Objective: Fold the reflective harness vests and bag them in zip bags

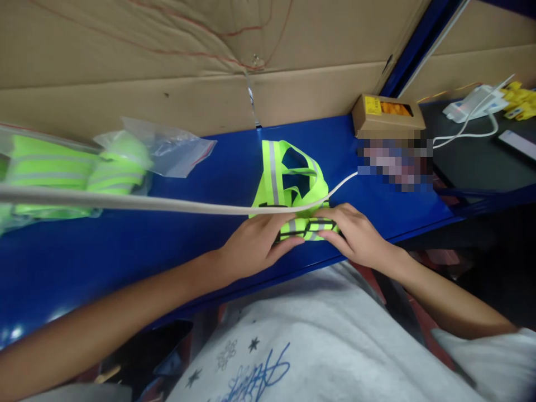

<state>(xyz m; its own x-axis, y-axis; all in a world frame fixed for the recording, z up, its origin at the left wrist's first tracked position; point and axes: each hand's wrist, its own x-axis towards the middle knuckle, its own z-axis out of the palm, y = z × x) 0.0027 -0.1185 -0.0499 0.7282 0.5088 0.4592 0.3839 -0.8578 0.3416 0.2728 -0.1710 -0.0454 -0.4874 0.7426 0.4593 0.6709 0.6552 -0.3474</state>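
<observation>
A neon yellow-green reflective strap harness (pixel 274 167) with grey stripes and black buckles lies on the blue table near its front edge. My left hand (pixel 259 240) is closed on the left end of its folded, buckled part. On the other end, my right hand (pixel 349 229) grips the same band between thumb and fingers. The harness's loops spread flat beyond both hands. A white cable (pixel 188 207) crosses in front of the view, hiding a bit of the straps and my left fingers.
Bagged neon reflective gear (pixel 54 167) sits at the left, beside a clear plastic bag (pixel 180 151). A cardboard box (pixel 387 120) with orange contents stands at the back right. Farther right are a white power strip (pixel 475 103) and yellow items (pixel 521 100). Cardboard (pixel 314 39) lines the back.
</observation>
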